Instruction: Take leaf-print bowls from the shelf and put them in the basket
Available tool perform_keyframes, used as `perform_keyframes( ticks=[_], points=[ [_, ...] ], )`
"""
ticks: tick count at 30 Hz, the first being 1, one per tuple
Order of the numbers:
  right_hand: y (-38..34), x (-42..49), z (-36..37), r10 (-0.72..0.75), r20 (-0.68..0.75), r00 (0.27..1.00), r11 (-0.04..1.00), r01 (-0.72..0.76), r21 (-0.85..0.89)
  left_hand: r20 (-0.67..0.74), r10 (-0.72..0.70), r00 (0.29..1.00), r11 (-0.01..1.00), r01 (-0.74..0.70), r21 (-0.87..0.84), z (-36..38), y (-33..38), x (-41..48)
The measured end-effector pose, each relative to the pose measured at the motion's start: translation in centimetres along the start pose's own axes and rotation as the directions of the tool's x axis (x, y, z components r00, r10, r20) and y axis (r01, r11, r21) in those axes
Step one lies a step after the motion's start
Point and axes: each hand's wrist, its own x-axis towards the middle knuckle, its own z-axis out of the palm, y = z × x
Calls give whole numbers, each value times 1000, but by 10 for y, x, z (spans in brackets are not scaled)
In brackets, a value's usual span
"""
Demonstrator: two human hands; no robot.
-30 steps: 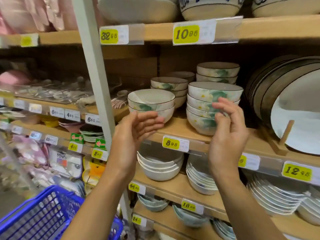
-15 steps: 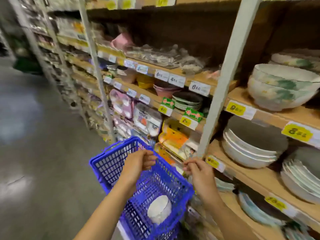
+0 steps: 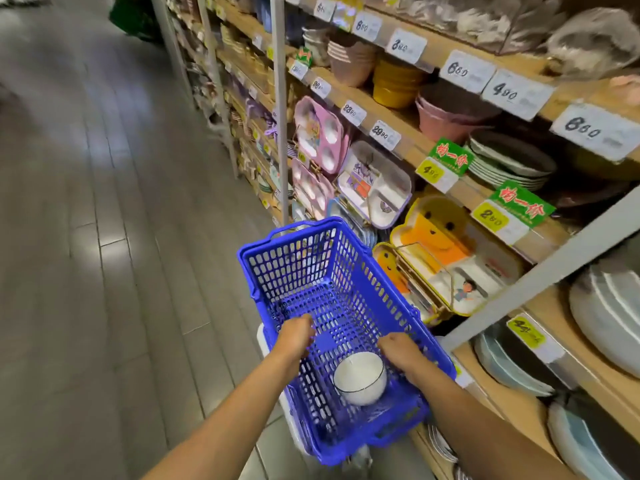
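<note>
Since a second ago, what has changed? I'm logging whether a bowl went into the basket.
Both hands dropped: the left hand and right hand now reach inside the blue plastic lattice basket, flanking the white dark-rimmed bowl. The bowl stayed at the basket's near end.

A shop aisle runs away to the upper left over a grey plank floor, where pale patches of overhead light gleam on the boards. Along the right side stand wooden shelves carried by pale metal uprights, their front edges lined with white price tags and two green signs with red characters. The shelves hold stacked pink and yellow bowls, a pile of plates, pink divided trays and yellow animal-shaped trays standing on edge, with large pale dishes lower down at the right
</note>
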Motion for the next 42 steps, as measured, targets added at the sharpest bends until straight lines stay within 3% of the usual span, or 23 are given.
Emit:
perform_keyframes(
  ticks=[5, 9, 14, 18, 22, 27, 33, 37, 42],
  points=[
    [18, 57, 14, 62, 108, 992, 991, -48, -128, -72, -189, 979, 979, 183, -85, 17, -16, 40],
    [33, 99, 25, 101, 206, 973, 971, -52, -234, -200, -240, 950, 968, 219, -119, 35, -34, 72],
    [51, 136, 56, 113, 271, 956, 964, -40, -263, -274, -414, 868, 910, 396, -119, 80, -76, 103],
    [73, 149, 80, 167, 288, 943, 961, -91, -260, -249, -537, 806, 841, 486, -240, 104, -128, 128],
    [95, 165, 87, 188, 214, 959, 972, -151, -180, -102, -594, 798, 771, 529, -353, 122, -158, 147],
    [91, 177, 87, 182, 292, 939, 977, -141, -158, -67, -614, 786, 718, 522, -461, 131, -166, 153],
    [60, 167, 81, 209, 199, 958, 976, -218, 24, -158, -487, 859, 809, 376, -452, 124, -134, 144],
    [21, 156, 63, 189, 124, 974, 949, -214, 233, -252, -258, 933, 898, 135, -419, 117, -89, 134],
    [-46, 135, 25, 36, 107, 994, 874, -83, 479, -347, 12, 938, 901, -160, -403, 101, -19, 117]
  ],
)
